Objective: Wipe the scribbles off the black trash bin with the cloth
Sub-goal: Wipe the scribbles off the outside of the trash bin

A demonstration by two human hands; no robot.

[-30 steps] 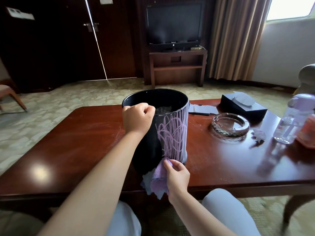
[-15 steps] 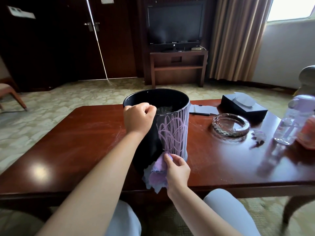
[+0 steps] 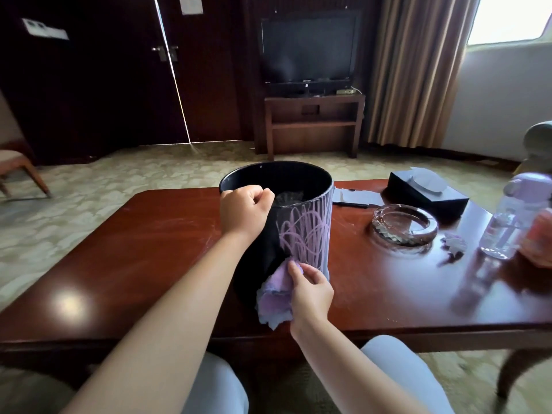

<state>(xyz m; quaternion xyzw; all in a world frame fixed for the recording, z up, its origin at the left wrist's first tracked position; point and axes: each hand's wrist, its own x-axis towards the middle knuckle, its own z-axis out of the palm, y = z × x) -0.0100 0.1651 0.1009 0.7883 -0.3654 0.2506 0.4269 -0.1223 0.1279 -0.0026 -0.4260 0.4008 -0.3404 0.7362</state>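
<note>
A black trash bin point(image 3: 260, 258) stands on the dark red wooden table point(image 3: 119, 264), tilted a little. Purple scribbles point(image 3: 304, 234) cover its near right side; the left part of that side is plain black. My left hand point(image 3: 243, 212) grips the bin's near rim with curled fingers. My right hand point(image 3: 310, 291) holds a lilac cloth point(image 3: 274, 297) and presses it against the bin's lower wall, at the bottom left edge of the scribbles. The cloth hangs down past the bin's base.
To the right on the table are a glass ashtray point(image 3: 404, 224), a black tissue box point(image 3: 427, 189), a pen on paper point(image 3: 352, 203), a small crumpled purple scrap point(image 3: 454, 245) and a clear water bottle with a lilac cap point(image 3: 513, 216). My knees are under the table's front edge.
My right hand with the cloth has slid up the bin's lower wall, toward the scribbles. The left hand keeps its grip on the rim.
</note>
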